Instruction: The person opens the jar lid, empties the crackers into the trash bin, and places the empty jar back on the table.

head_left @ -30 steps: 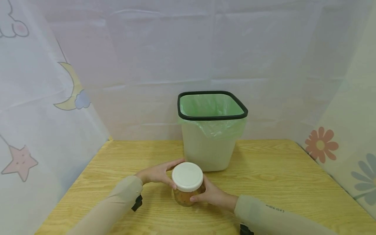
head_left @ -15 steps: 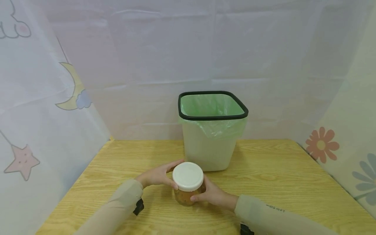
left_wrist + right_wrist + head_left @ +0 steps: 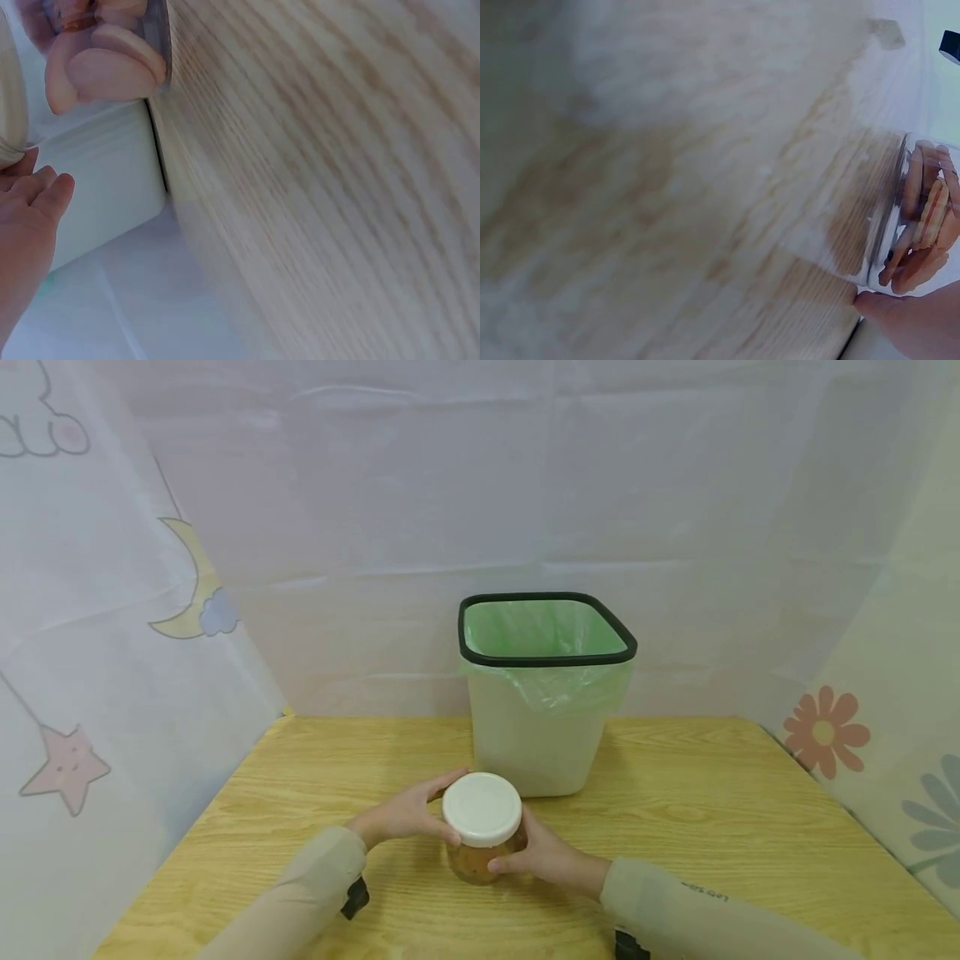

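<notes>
A clear jar (image 3: 471, 863) with a round white lid (image 3: 482, 810) stands upright on the table in front of the bin. Brown and tan pieces show through its wall in the right wrist view. My left hand (image 3: 408, 812) grips the lid from the left, thumb at its front edge and fingers reaching behind. From the right, my right hand (image 3: 547, 856) holds the jar body (image 3: 922, 217), with the thumb across its front and the other fingers hidden behind it. The left wrist view has the left hand (image 3: 26, 225) right at the lid's rim (image 3: 11, 90).
A pale waste bin (image 3: 536, 739) with a black rim and green liner (image 3: 555, 627) stands just behind the jar. The wood-grain table (image 3: 712, 827) reaches back to a pale curtain (image 3: 375, 527). Patterned curtains (image 3: 97, 668) hang at both sides.
The left thumb has slid slightly to the right along the lid's edge, and the left wrist has turned a little. The jar and right hand stay nearly where they were; the head view shifts slightly.
</notes>
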Available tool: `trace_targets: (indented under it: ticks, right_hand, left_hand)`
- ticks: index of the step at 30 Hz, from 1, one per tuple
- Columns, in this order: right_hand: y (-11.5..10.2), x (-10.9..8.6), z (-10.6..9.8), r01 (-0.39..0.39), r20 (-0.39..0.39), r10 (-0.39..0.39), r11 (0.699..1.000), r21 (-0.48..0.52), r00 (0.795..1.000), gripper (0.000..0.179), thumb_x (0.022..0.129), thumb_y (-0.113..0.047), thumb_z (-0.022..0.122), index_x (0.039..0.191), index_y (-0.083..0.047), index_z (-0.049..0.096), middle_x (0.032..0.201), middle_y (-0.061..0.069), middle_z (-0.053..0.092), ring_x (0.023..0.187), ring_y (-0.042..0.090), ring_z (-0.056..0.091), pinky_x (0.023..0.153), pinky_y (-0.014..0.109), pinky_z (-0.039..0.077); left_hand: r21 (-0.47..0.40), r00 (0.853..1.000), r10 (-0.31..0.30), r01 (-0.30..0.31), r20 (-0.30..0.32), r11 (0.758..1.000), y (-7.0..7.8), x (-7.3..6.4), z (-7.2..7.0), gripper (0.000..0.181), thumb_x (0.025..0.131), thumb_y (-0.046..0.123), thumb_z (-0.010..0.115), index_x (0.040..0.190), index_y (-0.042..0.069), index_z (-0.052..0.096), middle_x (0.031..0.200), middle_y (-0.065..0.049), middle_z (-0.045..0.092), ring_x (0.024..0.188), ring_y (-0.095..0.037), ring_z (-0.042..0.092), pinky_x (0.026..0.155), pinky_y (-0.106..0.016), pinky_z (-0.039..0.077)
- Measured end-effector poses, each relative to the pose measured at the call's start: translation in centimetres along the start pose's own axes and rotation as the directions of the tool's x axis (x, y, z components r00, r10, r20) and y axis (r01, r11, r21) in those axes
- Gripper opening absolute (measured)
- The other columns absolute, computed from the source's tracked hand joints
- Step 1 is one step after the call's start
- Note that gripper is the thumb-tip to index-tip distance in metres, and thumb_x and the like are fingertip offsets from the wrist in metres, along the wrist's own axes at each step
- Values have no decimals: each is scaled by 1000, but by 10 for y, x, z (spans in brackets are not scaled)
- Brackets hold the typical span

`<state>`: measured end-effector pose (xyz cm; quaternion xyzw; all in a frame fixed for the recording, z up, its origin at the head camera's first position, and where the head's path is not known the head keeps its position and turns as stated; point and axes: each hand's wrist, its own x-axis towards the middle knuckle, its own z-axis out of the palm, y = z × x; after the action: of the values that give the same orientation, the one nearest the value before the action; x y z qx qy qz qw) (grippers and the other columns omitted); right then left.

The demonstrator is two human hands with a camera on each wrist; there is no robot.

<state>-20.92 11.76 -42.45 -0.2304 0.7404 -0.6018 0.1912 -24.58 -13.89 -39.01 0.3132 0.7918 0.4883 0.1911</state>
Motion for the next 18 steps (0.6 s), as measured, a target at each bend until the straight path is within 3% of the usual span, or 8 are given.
trace_targets:
  ticks: [18]
  right_hand:
    - [0,0,0,8,25,-9,1000,28,1000,99,86,-13,76,152,2,5,154,27,20,140,46,20,110,63,17]
  left_hand:
    - [-32,998,-1,-1,-63,999,2,-5,11,107,77,37,83,154,2,18,158,-19,18,143,-39,20,111,-60,19]
